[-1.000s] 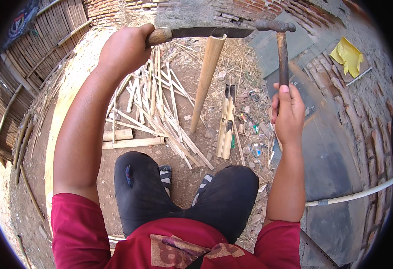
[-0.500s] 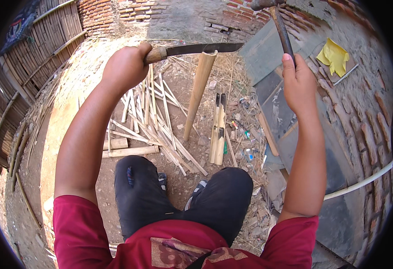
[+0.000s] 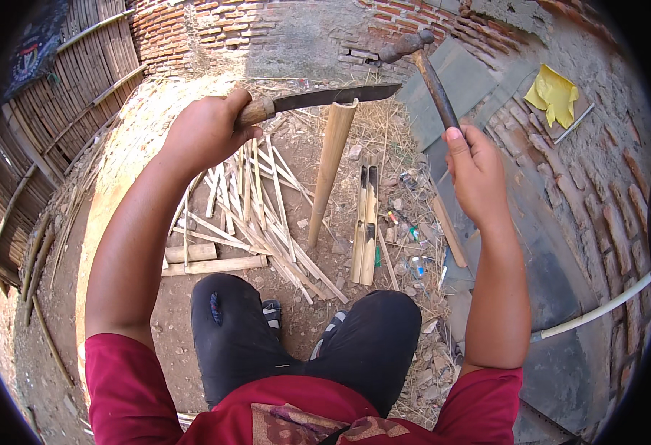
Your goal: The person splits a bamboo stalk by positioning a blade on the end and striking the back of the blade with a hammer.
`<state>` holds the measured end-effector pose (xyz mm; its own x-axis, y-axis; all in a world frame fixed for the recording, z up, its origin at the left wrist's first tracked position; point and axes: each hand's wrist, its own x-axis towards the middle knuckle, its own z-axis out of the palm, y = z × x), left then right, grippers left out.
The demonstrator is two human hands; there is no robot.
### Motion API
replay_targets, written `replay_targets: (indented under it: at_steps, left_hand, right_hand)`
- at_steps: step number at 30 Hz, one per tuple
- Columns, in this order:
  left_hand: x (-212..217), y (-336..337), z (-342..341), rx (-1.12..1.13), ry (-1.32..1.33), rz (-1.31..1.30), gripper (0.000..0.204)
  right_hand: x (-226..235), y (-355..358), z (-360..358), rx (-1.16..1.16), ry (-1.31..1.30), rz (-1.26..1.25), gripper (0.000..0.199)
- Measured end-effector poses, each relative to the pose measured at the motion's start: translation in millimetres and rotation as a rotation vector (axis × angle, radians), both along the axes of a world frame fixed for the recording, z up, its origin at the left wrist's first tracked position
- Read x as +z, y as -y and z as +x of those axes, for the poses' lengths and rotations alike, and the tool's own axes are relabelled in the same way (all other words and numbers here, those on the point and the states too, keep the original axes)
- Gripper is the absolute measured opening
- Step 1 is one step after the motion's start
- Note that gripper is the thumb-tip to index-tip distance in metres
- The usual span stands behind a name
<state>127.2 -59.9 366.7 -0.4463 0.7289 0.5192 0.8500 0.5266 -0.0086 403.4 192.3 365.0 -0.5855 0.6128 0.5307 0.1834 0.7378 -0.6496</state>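
Note:
My left hand [image 3: 210, 133] is closed round the wooden handle of a machete [image 3: 333, 96], whose dark blade points right. The blade lies across the top end of an upright split bamboo piece [image 3: 330, 167], which stands on the dirt between my knees and the far wall. In my right hand [image 3: 477, 174] is a hammer [image 3: 433, 85], gripped by its dark handle. Its head is raised above and to the right of the blade's tip, apart from it.
Thin bamboo strips [image 3: 255, 200] lie heaped left of the upright piece, beside short bamboo lengths [image 3: 218, 265]. To its right are split bamboo halves [image 3: 366, 222] and scattered litter. Dark boards [image 3: 540, 245] lean along the right brick wall, with a yellow sheet [image 3: 551, 96] further back.
The hammer and my right hand have come lower and to the left, nearer the blade. The machete now tilts slightly, its handle lower, at the bamboo's top.

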Motion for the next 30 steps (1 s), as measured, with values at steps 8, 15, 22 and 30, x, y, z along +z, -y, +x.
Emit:
replay_targets:
  at_steps: [8,15,22,30]
  left_hand:
    - [-6.4,6.1,5.0,-0.111,-0.049,0.023,0.028]
    - [-2.4,-12.6,36.5,0.035,-0.021,-0.058,0.021]
    - [-1.4,-15.9,29.5,0.056,-0.022,-0.068,0.012]
    - [1.3,-13.5,30.9,0.088,-0.045,-0.131,0.017]
  right_hand:
    - [-31.7,31.7,50.0,0.132,-0.153,-0.309,0.033]
    - [-27.0,40.6,75.4,0.05,-0.15,-0.116,0.035]
    - [-6.7,35.6,75.2,-0.101,0.074,0.117,0.039]
    - [4.6,38.3,80.1,-0.16,-0.099,0.135,0.04]
